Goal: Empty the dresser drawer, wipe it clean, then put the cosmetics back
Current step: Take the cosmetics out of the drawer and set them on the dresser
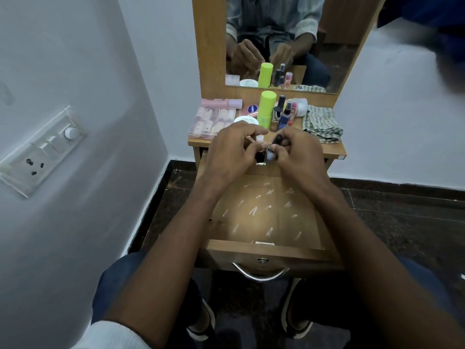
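The wooden drawer (266,250) stands pulled out, its floor marked with several white smears and holding no cosmetics that I can see. My left hand (231,153) pinches a small white-capped item (259,139) over the drawer's back edge. My right hand (298,154) grips a small dark bottle (276,141) close beside it. On the dresser top (334,149) stand a lime green tube (266,107), a blue spray bottle (285,117), dark nail polish bottles (278,114), a white jar (245,120), pink items and a clear nail box (211,122).
A checked cloth (322,123) lies crumpled at the right of the dresser top. A mirror (274,41) rises behind. A wall with a switch panel (42,149) runs along the left. The drawer's metal handle (260,273) is above my knees and the dark floor.
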A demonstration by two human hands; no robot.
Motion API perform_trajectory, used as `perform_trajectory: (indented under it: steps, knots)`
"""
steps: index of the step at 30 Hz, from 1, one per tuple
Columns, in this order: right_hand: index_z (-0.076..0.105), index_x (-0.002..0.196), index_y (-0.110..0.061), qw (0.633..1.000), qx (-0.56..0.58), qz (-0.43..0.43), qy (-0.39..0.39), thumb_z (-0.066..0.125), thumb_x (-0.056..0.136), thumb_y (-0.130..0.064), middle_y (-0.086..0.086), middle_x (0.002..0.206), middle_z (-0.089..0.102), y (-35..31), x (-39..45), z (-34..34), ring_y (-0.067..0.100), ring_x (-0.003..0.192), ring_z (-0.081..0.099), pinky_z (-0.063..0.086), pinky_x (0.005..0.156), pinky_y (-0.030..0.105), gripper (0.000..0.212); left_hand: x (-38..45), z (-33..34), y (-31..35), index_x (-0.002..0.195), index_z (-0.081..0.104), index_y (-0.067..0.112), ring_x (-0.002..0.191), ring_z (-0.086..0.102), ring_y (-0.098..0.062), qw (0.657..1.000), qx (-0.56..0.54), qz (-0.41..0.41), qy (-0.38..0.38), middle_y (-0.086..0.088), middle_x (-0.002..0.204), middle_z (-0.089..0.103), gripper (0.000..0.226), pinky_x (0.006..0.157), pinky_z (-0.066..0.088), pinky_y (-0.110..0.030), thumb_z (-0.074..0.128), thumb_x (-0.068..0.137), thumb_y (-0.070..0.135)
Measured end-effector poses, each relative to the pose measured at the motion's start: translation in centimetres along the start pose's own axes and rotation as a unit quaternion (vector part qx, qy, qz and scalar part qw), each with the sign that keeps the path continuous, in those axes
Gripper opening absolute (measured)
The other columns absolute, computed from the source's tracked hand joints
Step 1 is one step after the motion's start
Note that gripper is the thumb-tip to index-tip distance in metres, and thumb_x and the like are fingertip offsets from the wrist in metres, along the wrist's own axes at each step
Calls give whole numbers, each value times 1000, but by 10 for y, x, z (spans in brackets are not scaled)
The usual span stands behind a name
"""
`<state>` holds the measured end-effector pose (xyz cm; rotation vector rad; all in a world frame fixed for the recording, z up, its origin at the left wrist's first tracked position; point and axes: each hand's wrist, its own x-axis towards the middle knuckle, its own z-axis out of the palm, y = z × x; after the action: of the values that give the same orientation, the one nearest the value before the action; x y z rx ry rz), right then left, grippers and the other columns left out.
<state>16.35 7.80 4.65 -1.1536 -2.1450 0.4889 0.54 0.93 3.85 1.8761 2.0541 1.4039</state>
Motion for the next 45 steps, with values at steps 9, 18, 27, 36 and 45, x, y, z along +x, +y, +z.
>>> perform_trajectory:
  steps: [9, 18, 27, 36, 45]
  knots:
    - [74, 109, -8, 998, -46, 17, 49, 76, 93, -11, 9, 101, 77, 24, 41, -13, 25, 91, 70, 61, 82, 45, 16, 41, 26, 15, 142, 63, 24, 90, 73, -9, 998, 29, -28, 42, 6, 110, 75, 51, 79, 63, -40, 78, 95, 14]
    - [70, 93, -12, 992, 75, 85, 58, 87, 83, -14, 0, 83, 71, 28, 41, -3, 13, 71, 64, 54, 70, 28, 20, 36, 47, 9, 144, 61, 22, 89, 72, -8, 995, 60, -62, 41, 8, 106, 75, 66, 81, 62, -38, 88, 84, 17]
    - [70, 96, -15, 988, 84, 96, 84, 86, 81, -8, -2, 79, 69, 21, 39, 13, 10, 67, 62, 58, 73, 31, 23, 35, 51, 7, 135, 65, 22, 95, 71, -15, 992, 82, -79, 52, 7, 106, 73, 53, 83, 60, -38, 85, 86, 19]
    - [67, 94, -15, 990, 60, 83, 95, 86, 79, -9, -1, 78, 70, 18, 35, 15, 16, 73, 68, 60, 77, 41, 25, 32, 48, 5, 134, 65, 21, 89, 71, -11, 993, 73, -73, 62, 6, 100, 73, 53, 80, 61, -32, 85, 86, 14]
    - [66, 88, -17, 995, 38, 24, 90, 83, 82, -9, -5, 83, 67, -5, 1, 28, 14, 79, 64, 59, 74, 39, 19, 9, 17, 1, 105, 77, 19, 79, 70, -8, 994, 40, -76, 64, 7, 91, 74, 22, 76, 60, -33, 84, 86, 12]
